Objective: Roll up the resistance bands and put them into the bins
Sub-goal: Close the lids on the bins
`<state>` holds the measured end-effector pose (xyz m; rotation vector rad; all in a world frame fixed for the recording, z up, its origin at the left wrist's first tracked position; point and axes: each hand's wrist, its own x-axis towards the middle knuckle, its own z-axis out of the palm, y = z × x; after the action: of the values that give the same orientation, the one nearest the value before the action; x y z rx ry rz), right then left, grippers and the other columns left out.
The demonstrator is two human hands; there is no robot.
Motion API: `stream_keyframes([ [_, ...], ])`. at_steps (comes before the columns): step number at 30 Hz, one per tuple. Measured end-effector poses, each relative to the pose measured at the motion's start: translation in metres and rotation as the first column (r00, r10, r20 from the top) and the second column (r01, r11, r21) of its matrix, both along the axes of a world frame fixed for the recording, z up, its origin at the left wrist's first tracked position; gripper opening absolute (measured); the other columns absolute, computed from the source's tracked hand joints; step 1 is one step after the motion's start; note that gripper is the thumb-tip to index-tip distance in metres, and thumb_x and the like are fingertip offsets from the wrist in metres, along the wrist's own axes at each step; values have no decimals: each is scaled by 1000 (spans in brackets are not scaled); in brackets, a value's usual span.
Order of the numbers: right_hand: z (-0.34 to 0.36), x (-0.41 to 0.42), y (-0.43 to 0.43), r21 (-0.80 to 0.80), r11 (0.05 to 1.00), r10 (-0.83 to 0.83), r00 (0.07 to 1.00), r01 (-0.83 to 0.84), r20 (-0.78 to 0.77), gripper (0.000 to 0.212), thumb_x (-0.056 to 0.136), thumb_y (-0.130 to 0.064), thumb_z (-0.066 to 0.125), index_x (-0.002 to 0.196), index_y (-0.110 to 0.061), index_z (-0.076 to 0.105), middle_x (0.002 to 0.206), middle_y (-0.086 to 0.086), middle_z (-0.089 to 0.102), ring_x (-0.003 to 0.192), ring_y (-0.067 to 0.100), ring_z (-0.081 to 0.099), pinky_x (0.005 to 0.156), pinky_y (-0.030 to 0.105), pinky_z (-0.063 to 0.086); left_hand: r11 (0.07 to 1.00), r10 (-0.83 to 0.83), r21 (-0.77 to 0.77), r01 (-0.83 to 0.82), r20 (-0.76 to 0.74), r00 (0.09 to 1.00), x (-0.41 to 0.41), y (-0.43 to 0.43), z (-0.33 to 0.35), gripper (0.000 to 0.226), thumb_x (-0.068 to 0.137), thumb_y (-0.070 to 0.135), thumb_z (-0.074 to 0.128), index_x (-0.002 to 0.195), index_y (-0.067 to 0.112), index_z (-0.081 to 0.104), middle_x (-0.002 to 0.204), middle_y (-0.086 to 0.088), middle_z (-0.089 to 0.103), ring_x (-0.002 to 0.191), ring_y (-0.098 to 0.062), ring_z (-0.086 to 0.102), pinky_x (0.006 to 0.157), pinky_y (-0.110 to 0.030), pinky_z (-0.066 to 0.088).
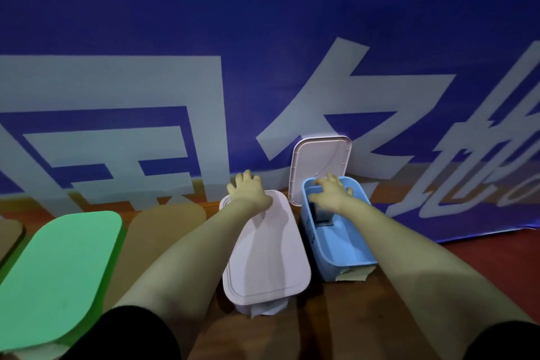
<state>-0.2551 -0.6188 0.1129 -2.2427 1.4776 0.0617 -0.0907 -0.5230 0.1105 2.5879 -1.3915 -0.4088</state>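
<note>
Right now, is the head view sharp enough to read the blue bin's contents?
Head view: dim, bluish light; right hand blurred over the blue bin, so the dark item inside is unclear; wide-angle bending at the edges; soft shadows on the closed lid.

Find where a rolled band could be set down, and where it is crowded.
Free: the near half of the blue bin, between its front wall and the dark item; the wooden surface in front of it. Crowded: the bin's far end, where the right hand reaches in; the pink lid, with the left hand on its far end.
</note>
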Motion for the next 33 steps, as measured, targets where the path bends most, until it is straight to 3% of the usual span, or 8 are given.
stream_keyframes([
  [5,10,-31,-41,-2,999,-40,999,41,35,50,88,-32,56,136,-21,44,153,5,25,142,22,24,114,45,21,996,42,-73,-49,-97,994,-25,-31,9,57,85,32,60,136,16,41,146,-6,34,136,-27,29,110,-45,25],
  [10,18,-57,-86,57,985,-170,965,162,199,50,84,-27,60,130,-14,48,140,9,47,126,31,46,106,48,36,974,165,-115,-197,-245,956,-49,-69,11,54,85,30,58,134,14,41,140,-8,41,130,-28,36,105,-44,29],
  [16,13,-70,-138,222,924,-377,846,313,376,65,89,-14,57,145,-4,26,147,17,38,132,32,41,103,35,36,905,271,-198,-375,-411,871,-71,-113,13,59,87,27,59,138,10,35,139,-12,45,128,-33,42,106,-45,32],
  [23,-3,-59,-153,372,908,-340,855,191,392,64,92,-10,53,148,-11,21,148,14,36,130,30,42,100,36,38,883,325,-157,-442,-473,819,-76,-136,3,54,86,28,60,132,12,37,132,-12,50,122,-35,49,105,-48,36],
  [26,-6,-50,-158,413,896,-350,831,162,433,56,91,-5,52,141,-9,30,138,17,46,114,28,51,90,34,42,893,284,-142,-428,-559,779,-73,-144,5,47,85,27,58,126,12,41,124,-12,55,112,-32,53,102,-47,41],
  [29,-6,-44,-159,448,878,-388,797,168,462,44,89,-3,53,131,-8,40,120,13,55,98,24,53,85,34,45,890,240,-155,-430,-641,729,-72,-146,10,47,88,23,59,129,7,40,122,-12,53,100,-22,51,86,-33,44],
  [31,-6,-44,-157,427,884,-403,773,190,490,41,89,-4,53,128,-10,45,112,8,55,100,25,54,87,34,46,868,228,-178,-463,-685,692,-72,-146,12,49,89,21,59,131,6,40,123,-13,53,98,-20,50,81,-29,42],
  [33,-6,-46,-155,382,897,-401,775,224,488,37,86,-12,54,124,-17,53,117,7,58,104,28,57,93,38,48,844,199,-226,-486,-710,676,-73,-142,17,48,87,21,59,130,9,43,126,-13,53,101,-23,53,84,-31,44],
])
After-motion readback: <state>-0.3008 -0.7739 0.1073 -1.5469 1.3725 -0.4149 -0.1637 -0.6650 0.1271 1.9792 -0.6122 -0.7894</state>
